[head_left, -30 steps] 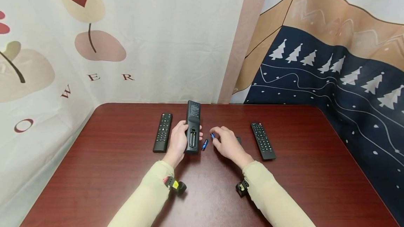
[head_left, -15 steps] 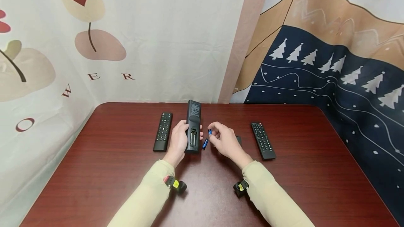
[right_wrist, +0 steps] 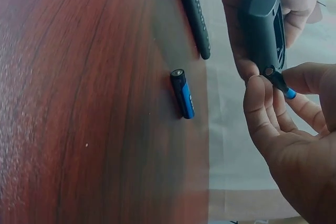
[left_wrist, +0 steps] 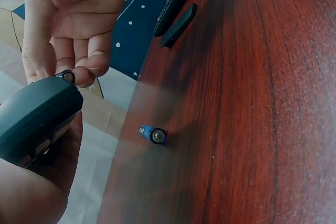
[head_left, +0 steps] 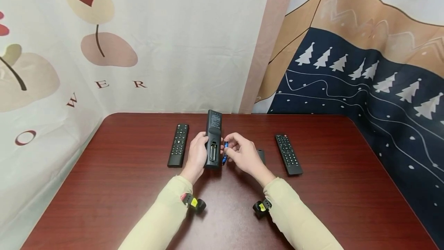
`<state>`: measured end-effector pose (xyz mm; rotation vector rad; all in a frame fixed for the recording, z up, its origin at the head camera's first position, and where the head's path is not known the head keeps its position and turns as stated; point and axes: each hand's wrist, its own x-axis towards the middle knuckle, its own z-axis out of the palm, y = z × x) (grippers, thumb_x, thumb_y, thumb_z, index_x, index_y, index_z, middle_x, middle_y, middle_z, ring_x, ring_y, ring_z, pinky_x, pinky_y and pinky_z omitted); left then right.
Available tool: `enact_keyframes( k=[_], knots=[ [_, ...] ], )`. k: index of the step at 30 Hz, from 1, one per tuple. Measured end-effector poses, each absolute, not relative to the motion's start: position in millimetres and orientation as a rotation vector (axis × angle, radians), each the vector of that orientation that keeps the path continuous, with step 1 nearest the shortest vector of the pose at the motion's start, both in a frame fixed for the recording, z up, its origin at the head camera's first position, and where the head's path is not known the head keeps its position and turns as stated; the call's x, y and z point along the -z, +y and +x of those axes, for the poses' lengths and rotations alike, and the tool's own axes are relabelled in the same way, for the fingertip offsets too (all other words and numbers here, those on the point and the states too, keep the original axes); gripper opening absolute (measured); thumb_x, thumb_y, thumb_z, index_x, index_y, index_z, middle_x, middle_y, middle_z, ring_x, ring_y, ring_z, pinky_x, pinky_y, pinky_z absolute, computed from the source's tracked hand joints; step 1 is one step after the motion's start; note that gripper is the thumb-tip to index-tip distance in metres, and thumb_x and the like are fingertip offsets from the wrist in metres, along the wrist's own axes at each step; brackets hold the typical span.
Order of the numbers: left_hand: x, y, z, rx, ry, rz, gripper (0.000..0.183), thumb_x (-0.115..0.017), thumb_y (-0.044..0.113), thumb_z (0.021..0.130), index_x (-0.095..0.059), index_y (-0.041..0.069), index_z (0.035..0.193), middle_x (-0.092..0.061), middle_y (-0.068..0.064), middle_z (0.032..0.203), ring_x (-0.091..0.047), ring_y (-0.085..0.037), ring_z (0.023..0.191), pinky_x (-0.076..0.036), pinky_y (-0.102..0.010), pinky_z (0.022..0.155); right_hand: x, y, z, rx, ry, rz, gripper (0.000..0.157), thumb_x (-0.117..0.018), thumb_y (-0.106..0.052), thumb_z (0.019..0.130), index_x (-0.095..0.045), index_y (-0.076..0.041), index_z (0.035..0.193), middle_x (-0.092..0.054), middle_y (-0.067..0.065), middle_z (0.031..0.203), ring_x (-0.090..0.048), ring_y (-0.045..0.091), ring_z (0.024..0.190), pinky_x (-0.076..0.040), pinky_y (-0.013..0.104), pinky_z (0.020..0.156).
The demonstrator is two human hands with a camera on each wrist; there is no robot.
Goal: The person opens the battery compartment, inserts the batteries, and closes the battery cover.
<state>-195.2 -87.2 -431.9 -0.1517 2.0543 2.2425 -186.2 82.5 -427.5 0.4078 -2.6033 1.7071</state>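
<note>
My left hand [head_left: 196, 153] grips a black remote control [head_left: 214, 122], its back turned up and its battery compartment [head_left: 213, 152] uncovered. Whether anything lies inside the compartment I cannot tell. Just right of it, my right hand [head_left: 245, 155] pinches a blue and black battery [right_wrist: 281, 83] between thumb and fingers. In the right wrist view this battery is close beside the remote. A second such battery [right_wrist: 182, 95] lies on the table below the hands; the left wrist view shows the same loose battery [left_wrist: 153, 135] end-on.
One more black remote [head_left: 178, 146] lies on the dark red table [head_left: 138, 203] left of my left hand, and another remote [head_left: 288, 154] lies at the right. A small black cover [left_wrist: 179, 24] lies partly behind my right hand. Printed curtains [head_left: 190, 49] hang behind the table.
My right hand has moved left toward the held remote, and the pinched battery has turned more upright. My left hand and its remote have barely moved.
</note>
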Motion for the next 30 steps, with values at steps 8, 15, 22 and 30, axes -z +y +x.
enact_keyframes(
  k=[8, 15, 22, 30],
  knots=[
    [431.9, -86.5, -195.3, -2.221, 2.084, -0.151, 0.038, -0.031, 0.018, 0.106, -0.060, 0.000, 0.124, -0.068, -0.023, 0.112, -0.066, -0.017, 0.078, -0.055, -0.030, 0.070, 422.9, 78.8, -182.1, -1.824, -2.555, 0.405, 0.022, -0.065, 0.004, 0.093, -0.063, -0.003, 0.114, -0.066, 0.011, 0.088, -0.068, 0.042, 0.075, -0.060, 0.057, 0.067],
    [431.5, -87.1, -195.4, -2.175, 2.139, -0.155, 0.038, -0.033, 0.019, 0.106, -0.062, 0.001, 0.124, -0.067, -0.021, 0.110, -0.064, -0.017, 0.081, -0.053, -0.030, 0.071, 424.0, 74.4, -181.7, -1.876, -2.510, 0.378, 0.021, -0.066, 0.005, 0.092, -0.064, -0.003, 0.111, -0.064, 0.011, 0.085, -0.066, 0.046, 0.070, -0.058, 0.061, 0.067],
    [433.9, -85.3, -194.2, -2.180, 2.173, -0.173, 0.037, -0.035, 0.016, 0.104, -0.063, 0.000, 0.121, -0.067, -0.020, 0.103, -0.062, -0.018, 0.079, -0.052, -0.030, 0.071, 426.1, 69.5, -180.9, -1.927, -2.474, 0.386, 0.020, -0.065, 0.005, 0.091, -0.063, -0.002, 0.110, -0.065, 0.018, 0.087, -0.067, 0.042, 0.070, -0.059, 0.057, 0.065],
    [433.5, -83.8, -194.2, -2.154, 2.228, -0.170, 0.037, -0.036, 0.017, 0.103, -0.065, 0.001, 0.119, -0.067, -0.019, 0.104, -0.061, -0.019, 0.082, -0.051, -0.031, 0.073, 426.2, 66.0, -180.2, -1.895, -2.458, 0.387, 0.017, -0.067, 0.001, 0.094, -0.063, -0.004, 0.110, -0.065, 0.008, 0.084, -0.066, 0.043, 0.072, -0.053, 0.025, 0.057]
  ],
)
